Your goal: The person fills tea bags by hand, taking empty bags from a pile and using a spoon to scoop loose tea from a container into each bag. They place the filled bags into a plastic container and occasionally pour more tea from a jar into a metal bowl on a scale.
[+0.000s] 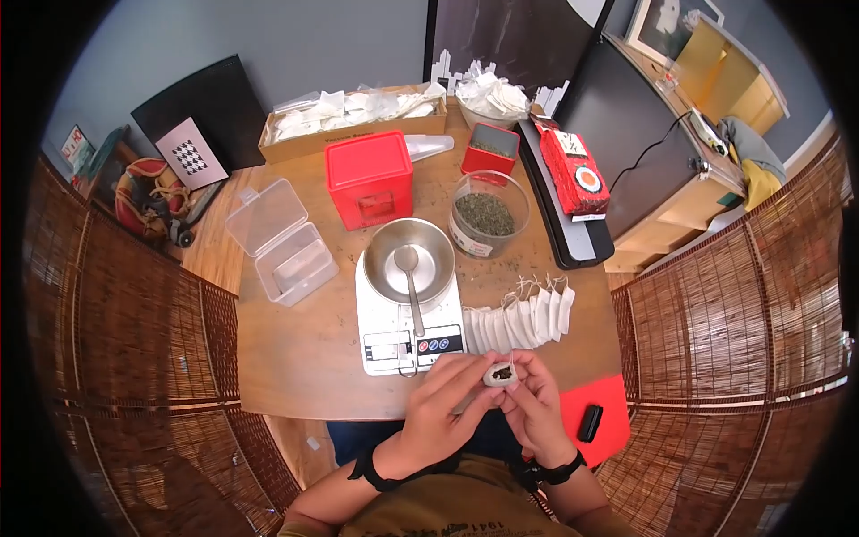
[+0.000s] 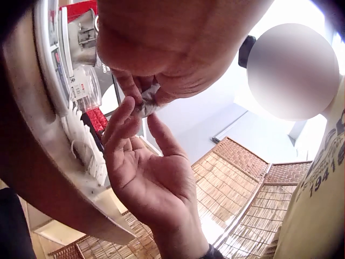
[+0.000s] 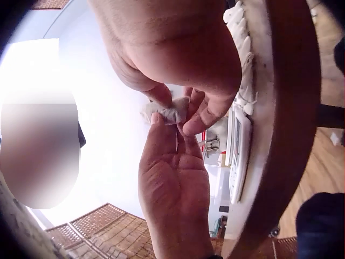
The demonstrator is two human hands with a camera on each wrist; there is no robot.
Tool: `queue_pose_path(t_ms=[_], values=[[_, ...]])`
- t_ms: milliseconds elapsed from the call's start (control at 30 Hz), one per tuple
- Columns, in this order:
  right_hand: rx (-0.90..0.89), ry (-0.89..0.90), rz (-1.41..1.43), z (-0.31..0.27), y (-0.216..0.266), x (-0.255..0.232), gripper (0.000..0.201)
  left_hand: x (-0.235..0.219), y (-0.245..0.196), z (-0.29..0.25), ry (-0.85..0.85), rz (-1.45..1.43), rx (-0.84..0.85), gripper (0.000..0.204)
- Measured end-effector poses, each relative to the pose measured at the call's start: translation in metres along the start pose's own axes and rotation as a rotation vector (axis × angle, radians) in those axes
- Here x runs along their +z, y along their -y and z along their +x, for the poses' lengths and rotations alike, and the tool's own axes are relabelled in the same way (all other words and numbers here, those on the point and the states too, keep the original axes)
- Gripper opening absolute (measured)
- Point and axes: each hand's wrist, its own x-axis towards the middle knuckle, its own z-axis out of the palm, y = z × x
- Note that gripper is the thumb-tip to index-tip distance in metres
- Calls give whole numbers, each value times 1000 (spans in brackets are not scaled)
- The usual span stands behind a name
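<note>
Both hands pinch a small white tea bag (image 1: 500, 376) close to the table's front edge. Its mouth gapes upward and shows dark leaf inside. My left hand (image 1: 441, 413) has thumb and fingertips on the bag's left side; my right hand (image 1: 535, 404) holds the right side. In the right wrist view the pale bag (image 3: 173, 112) sits between both sets of fingertips. Just beyond the hands stands a row of filled tea bags (image 1: 523, 320) with strings. To their left, a steel bowl (image 1: 380, 284) with a spoon (image 1: 413, 291) rests on a white scale (image 1: 371, 318).
Behind the scale are a red lidded box (image 1: 368, 179), a clear tub of dried herb (image 1: 483, 215) and a red tin (image 1: 489, 150). An open plastic case (image 1: 295, 266) lies left. A red packet (image 1: 573, 170) rests on a black machine (image 1: 573, 249) at right.
</note>
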Motion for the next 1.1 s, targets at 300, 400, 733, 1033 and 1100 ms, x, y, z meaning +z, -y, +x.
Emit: queue_pose_path(t_ms=[300, 400, 733, 1033, 1100], values=[[-308, -119, -407, 92, 90, 27, 35, -38, -8, 5, -184, 98, 95, 74], [-557, -145, -672, 145, 114, 26, 40, -54, 4, -4, -297, 166, -73, 63], [-701, -156, -1327, 210, 117, 27, 20, -80, 47, -21, -456, 433, -314, 49], [-769, -127, -1349, 220, 112, 27, 20, -76, 47, -18, -427, 468, -350, 46], [-813, -136, -1378, 220, 112, 30, 20, -75, 48, -19, -432, 460, -357, 47]])
